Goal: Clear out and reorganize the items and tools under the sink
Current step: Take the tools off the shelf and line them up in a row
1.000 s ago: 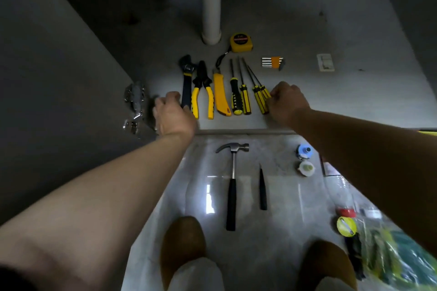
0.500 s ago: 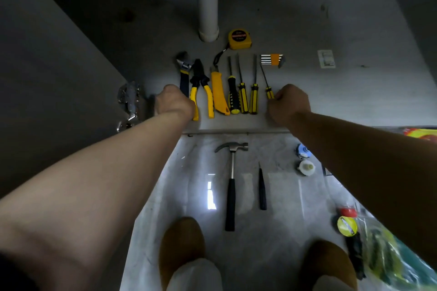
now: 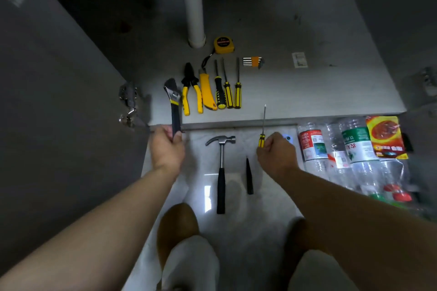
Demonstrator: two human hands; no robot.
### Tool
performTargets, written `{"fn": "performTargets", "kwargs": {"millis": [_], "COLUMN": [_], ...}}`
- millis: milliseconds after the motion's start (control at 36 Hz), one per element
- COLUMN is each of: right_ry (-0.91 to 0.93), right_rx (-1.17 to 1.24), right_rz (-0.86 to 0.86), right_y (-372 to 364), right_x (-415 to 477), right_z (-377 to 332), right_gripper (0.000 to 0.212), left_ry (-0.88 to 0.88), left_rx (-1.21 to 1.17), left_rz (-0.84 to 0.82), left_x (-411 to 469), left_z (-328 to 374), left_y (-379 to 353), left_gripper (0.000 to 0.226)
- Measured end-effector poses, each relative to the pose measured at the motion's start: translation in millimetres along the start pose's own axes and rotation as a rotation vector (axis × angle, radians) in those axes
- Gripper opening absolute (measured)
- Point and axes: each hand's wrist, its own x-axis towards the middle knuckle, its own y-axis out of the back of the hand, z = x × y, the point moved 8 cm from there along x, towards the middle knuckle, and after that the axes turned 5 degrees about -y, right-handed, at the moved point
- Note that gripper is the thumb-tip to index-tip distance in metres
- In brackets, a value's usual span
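My left hand (image 3: 166, 146) grips the black handle of an adjustable wrench (image 3: 173, 101), held over the cabinet's front edge. My right hand (image 3: 276, 153) holds a thin yellow-handled screwdriver (image 3: 263, 125), its tip pointing away from me. On the cabinet floor (image 3: 307, 92) lie yellow pliers (image 3: 191, 92), a yellow utility knife (image 3: 207, 92), three screwdrivers (image 3: 228, 92), a yellow tape measure (image 3: 223, 44) and a hex key set (image 3: 253, 62). A claw hammer (image 3: 221, 172) and a small black tool (image 3: 249, 177) lie on the tiled floor between my hands.
A white drain pipe (image 3: 192, 4) rises from the cabinet floor at the back. Empty plastic bottles (image 3: 331, 149) and a red food packet (image 3: 384, 136) lie to the right. A cabinet door with a metal hinge (image 3: 128, 101) stands at the left. My knees are at the bottom.
Both hands have pulled back from the tool row toward me. The left lifted the wrench out, the right took the rightmost screwdriver. The bottles and packet came into view.
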Motion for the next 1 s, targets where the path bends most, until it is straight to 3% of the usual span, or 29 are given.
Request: {"fn": "performTargets", "kwargs": {"millis": [83,222,333,611,833,1000], "right_ry": [-0.079,-0.188,-0.274,-0.352,-0.318,-0.339], "right_rx": [-0.063,-0.292,-0.319,-0.348,-0.407,-0.388], "right_rz": [-0.123,-0.337,-0.394,-0.400,-0.325,-0.274], "right_y": [-16.8,-39.4,-48.3,-65.5,-69.4,-64.2], "right_x": [-19.6,-42.7,-42.7,-22.0,-11.4,-5.8], "right_z": [18.3,51.7,71.6,83.9,84.9,88.7], "right_gripper": [0.012,0.018,0.018,0.020,0.024,0.019], "left_ry": [-0.005,0.039,0.119,0.272,0.213,0.145], "left_rx": [-0.085,0.029,0.131,0.096,0.278,0.304], "left_rz": [-0.129,-0.492,-0.616,-0.525,-0.541,-0.553], "left_x": [-42.9,-96.7,-108.1,-85.7,-83.9,-81.6], "left_z": [-17.8,-53.1,-84.6,-127.8,-120.7,-102.1], "left_y": [-0.1,-13.0,-24.0,-57.2,-66.2,-72.7], "left_gripper": [0.016,0.011,0.021,0.023,0.013,0.023]}}
